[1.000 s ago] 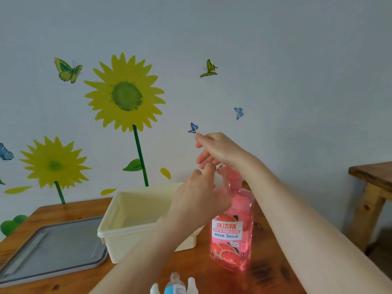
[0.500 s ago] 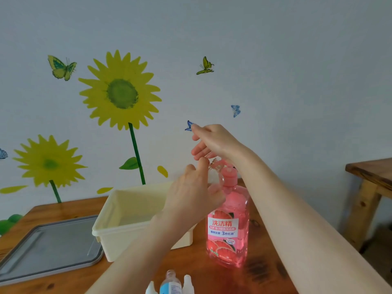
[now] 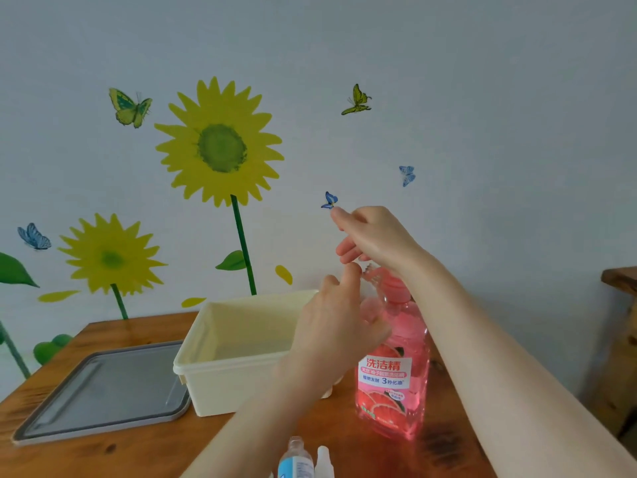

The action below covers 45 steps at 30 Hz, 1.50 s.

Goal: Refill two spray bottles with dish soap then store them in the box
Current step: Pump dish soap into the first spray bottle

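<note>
Both hands work at the pump top of the pink dish soap bottle (image 3: 393,374).

From my remote seat, I see the right hand (image 3: 375,236) arched over the pump, fingers loosely curled; the left hand (image 3: 339,326) seems to hold something clear under the spout, though I cannot tell its grip. The cream box (image 3: 241,377) sits just left of the left hand, a gray lid (image 3: 100,391) farther left. A small spray bottle (image 3: 295,458) stands below the left forearm.

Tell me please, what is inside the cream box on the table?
The cream box looks empty: its inner walls and most of the floor show bare. The left hand covers the right end of the box, so anything there cannot be seen.
</note>
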Tool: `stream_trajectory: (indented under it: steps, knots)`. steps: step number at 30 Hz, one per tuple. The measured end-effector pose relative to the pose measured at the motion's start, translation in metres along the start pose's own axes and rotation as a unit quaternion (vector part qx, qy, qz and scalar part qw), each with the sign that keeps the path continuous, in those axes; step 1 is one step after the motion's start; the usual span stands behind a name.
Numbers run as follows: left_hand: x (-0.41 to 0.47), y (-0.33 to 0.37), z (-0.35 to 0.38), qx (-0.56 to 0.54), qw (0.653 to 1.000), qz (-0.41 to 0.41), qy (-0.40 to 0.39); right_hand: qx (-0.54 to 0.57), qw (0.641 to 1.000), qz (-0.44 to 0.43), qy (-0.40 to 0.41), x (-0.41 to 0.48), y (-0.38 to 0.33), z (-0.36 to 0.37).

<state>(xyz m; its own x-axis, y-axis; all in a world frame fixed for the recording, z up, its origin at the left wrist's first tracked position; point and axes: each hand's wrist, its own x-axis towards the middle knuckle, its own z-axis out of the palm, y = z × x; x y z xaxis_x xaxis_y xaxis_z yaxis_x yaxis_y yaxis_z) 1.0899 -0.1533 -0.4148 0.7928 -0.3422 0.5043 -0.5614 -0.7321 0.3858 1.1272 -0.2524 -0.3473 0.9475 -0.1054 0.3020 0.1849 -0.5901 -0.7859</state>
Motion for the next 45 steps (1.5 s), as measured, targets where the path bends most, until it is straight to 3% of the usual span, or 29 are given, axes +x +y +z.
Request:
stream_trajectory:
  steps: [4,9,15,20,25,31,36,41,45]
  knots:
    - [0.007,-0.003,-0.011,0.037,0.999,0.019,-0.007,-0.005,0.999,0.003,-0.034,0.004,-0.011,-0.002]
    - [-0.001,0.000,-0.002,0.004,1.000,-0.003,-0.009,-0.023,1.000,-0.012,0.005,-0.003,-0.002,0.000]
    - [0.007,-0.004,-0.013,0.037,0.999,0.030,0.001,-0.015,0.999,-0.006,-0.037,0.003,-0.013,-0.003]
    - [0.000,-0.001,-0.002,0.003,1.000,0.004,0.002,-0.019,0.999,-0.024,-0.009,-0.001,-0.003,0.001]
    - [0.008,-0.002,-0.017,0.038,0.999,0.025,-0.016,0.013,0.998,0.006,-0.056,0.000,-0.016,-0.005]
    - [0.000,0.003,-0.007,-0.023,1.000,-0.005,-0.016,-0.002,1.000,-0.018,-0.015,-0.001,-0.002,-0.002]
    - [0.008,-0.001,-0.015,0.033,0.999,0.022,-0.009,0.012,0.998,-0.010,-0.053,-0.001,-0.012,-0.006]
    - [-0.001,0.002,-0.003,-0.011,1.000,-0.011,-0.001,0.061,0.998,-0.021,-0.004,-0.002,0.001,-0.005]
    - [0.004,0.000,-0.007,0.032,0.999,0.011,-0.014,0.048,0.999,-0.007,-0.010,0.002,0.003,-0.002]
